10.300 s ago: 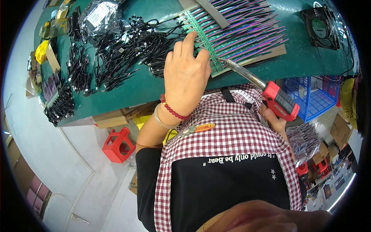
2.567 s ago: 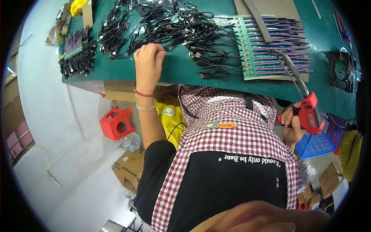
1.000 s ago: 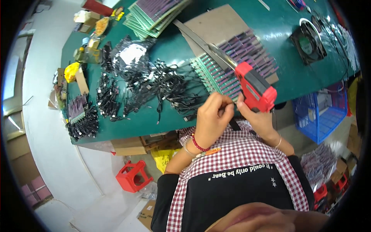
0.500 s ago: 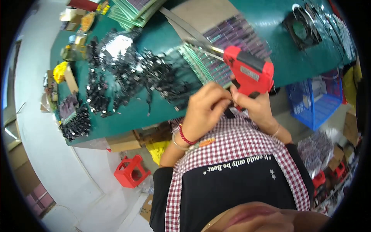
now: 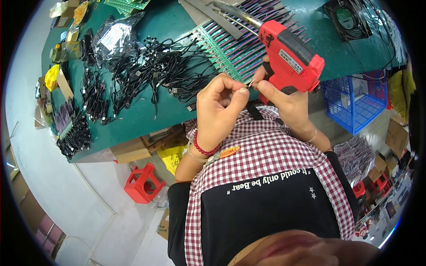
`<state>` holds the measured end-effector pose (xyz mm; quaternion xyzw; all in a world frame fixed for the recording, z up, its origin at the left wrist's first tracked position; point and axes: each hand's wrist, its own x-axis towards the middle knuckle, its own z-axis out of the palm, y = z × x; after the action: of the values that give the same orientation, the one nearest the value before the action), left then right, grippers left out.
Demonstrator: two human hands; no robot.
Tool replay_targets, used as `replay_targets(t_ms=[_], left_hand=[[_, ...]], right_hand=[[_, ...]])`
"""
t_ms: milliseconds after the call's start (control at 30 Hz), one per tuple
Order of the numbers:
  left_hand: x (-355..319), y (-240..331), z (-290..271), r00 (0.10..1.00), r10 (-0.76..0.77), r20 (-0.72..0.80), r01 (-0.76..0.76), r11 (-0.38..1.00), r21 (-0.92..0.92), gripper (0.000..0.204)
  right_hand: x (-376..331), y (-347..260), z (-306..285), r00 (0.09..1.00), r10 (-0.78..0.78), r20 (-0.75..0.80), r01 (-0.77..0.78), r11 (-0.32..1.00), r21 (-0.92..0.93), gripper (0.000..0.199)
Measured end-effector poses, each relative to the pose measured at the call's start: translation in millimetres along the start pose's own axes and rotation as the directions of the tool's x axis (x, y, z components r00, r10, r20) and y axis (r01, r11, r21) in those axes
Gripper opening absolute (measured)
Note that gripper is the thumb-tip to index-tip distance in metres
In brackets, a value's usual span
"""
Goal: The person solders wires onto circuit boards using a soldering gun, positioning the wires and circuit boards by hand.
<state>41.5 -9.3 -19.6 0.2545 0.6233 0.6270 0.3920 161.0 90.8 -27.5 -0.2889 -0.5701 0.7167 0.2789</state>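
In my right hand [image 5: 286, 105] is a red soldering gun [image 5: 290, 55] with a black back, its metal tip pointing up and left over the table. The thumb and a finger of that hand also meet at some thin bare wire ends [image 5: 252, 83]. My left hand [image 5: 221, 99] is closed in a pinch at the same wire ends, close beside the right fingertips. Just beyond both hands lies a panel of green circuit boards [image 5: 217, 51] with rows of dark and purple wires. A flat metal bar [image 5: 222, 24] rests across it.
Bundles of black cables [image 5: 155, 66] and a clear plastic bag [image 5: 113, 37] cover the table's left part. A black fan [image 5: 347, 20] stands at the far right. Below the table edge are a blue crate [image 5: 350, 104] and a red stool [image 5: 144, 183].
The view has shifted, so the table contents sit higher and further left. My hands remain close together, and the wire ends now show between the fingers. The red gun stays in my right hand.
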Motion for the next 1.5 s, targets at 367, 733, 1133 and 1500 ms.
replay_targets(t_ms=[367,733,1133,1500], left_hand=[[4.4,0.2,-8.9,0.976,-0.123,0.180,0.123,0.992,0.008,0.006],[1.1,4.4,-17.0,0.971,0.169,0.167,-0.230,0.851,0.472,0.009],[16.8,-14.5,-29.9,0.874,0.418,0.246,-0.399,0.330,0.856,0.010],[21.6,-14.9,-30.4,0.895,0.346,0.281,-0.393,0.314,0.864,0.009]], right_hand=[[0.9,-0.7,-2.6,0.990,-0.082,0.114,0.086,0.996,-0.030,0.045],[-4.4,5.4,-15.7,0.997,-0.009,-0.080,0.007,1.000,-0.028,0.041],[-82.1,37.7,-92.7,0.993,0.117,-0.020,-0.116,0.993,0.035,0.041],[-116.8,63.7,-120.1,0.982,0.185,-0.026,-0.187,0.975,-0.117,0.035]])
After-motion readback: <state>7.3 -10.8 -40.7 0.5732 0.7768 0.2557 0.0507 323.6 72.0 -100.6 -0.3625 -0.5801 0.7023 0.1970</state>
